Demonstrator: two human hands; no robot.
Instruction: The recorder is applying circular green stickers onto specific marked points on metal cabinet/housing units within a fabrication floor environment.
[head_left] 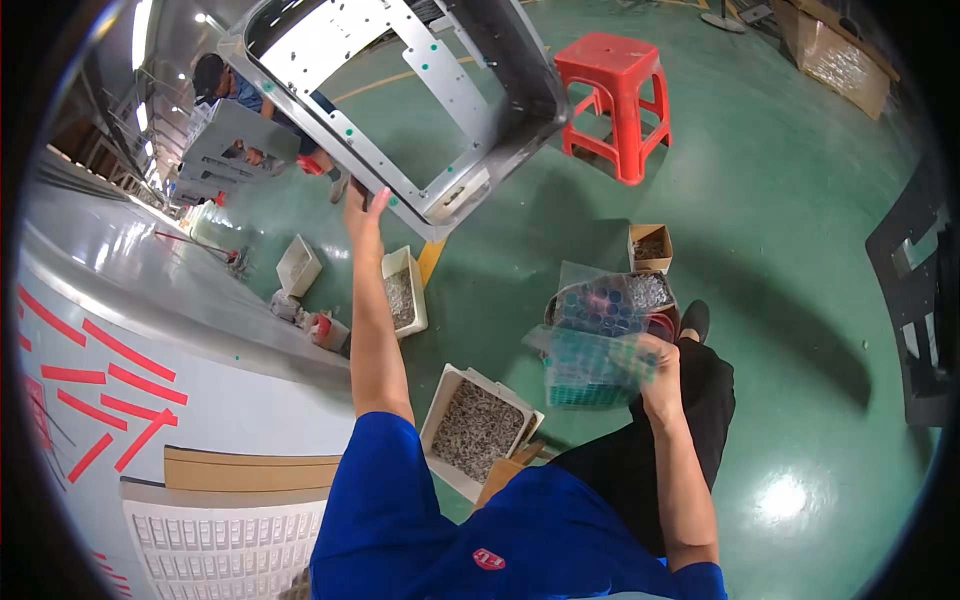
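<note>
My left hand (366,212) reaches forward with its fingers closed round the near edge of a large grey metal frame (345,140). The frame is held up and tilted, with a big rectangular opening, a deep rim and small green and black dots on its face. Near my right knee, my right hand (655,378) is closed on clear plastic sheets (595,350). Rows of round dots in blue and green show on them. Below the sheets stands a green basket (590,388), partly hidden by them.
White bins of small metal parts (475,425) stand by my legs. A small cardboard box (652,247) sits beyond the basket. A red plastic stool (615,95) stands ahead. At far left, a person (235,85) bends over grey panels. Red tape strips (128,345) stick to a white surface.
</note>
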